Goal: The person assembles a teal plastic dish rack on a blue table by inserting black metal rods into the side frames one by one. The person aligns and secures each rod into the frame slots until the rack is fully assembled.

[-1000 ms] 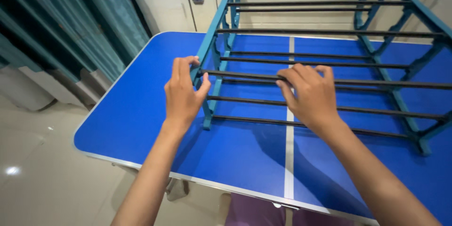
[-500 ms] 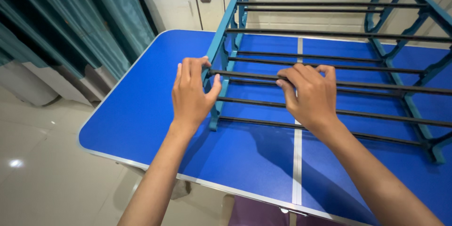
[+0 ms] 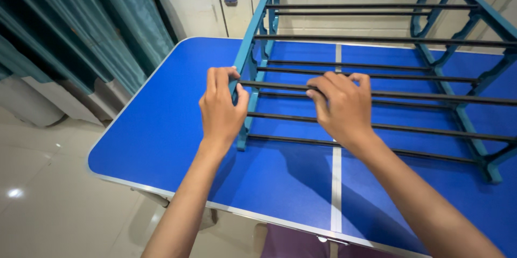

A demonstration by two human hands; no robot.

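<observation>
Blue folding worktop (image 3: 161,134) beside teal curtains (image 3: 81,32), carrying a teal-framed rack (image 3: 258,37) with black rods across its middle and right; left hand (image 3: 222,108) clasped around the near-left frame post, right hand (image 3: 342,106) curled over one black rod (image 3: 431,96) just beside it.

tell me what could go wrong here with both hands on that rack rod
Fingers could get pinched: the left hand wraps the teal side frame right where the black rod meets it, so a sudden seat may nip skin.

The rod might slip or spring free: the right hand grips it near that one end only, while the rest runs unsupported toward the far frame.

The rack could slide on the smooth blue folding table, since nothing visible braces it.
</observation>
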